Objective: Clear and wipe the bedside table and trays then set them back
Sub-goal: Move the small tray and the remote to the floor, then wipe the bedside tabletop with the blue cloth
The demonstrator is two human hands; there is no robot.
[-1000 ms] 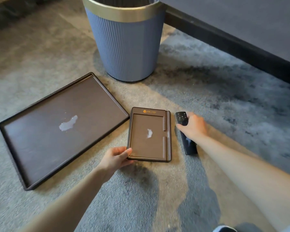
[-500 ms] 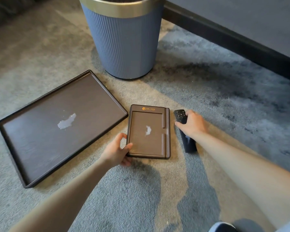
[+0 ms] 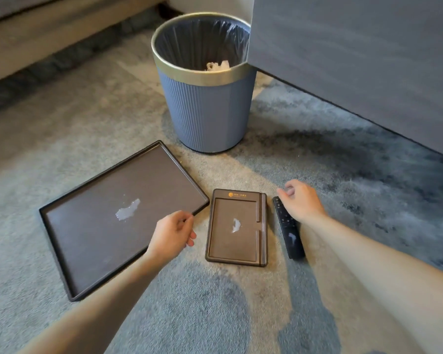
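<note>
A large dark brown tray (image 3: 92,226) lies flat on the carpet at the left, with a bright glare patch in its middle. Just right of it rests a small brown tray (image 3: 237,241) with a gold logo at its top edge. A black remote control (image 3: 289,235) lies on the carpet to the right of the small tray. My left hand (image 3: 173,232) hovers over the large tray's near right corner, fingers loosely curled, holding nothing. My right hand (image 3: 301,200) floats above the remote's top end, fingers apart and empty.
A blue ribbed waste bin (image 3: 205,98) with a gold rim and black liner stands behind the trays, crumpled white paper inside. A dark grey furniture side (image 3: 356,60) fills the upper right. A beige baseboard ledge (image 3: 49,34) runs along the upper left.
My left hand let go of the small tray and lifted toward the large tray. My right hand released the remote and rose above it. The view tilted up, showing the bin's inside.
</note>
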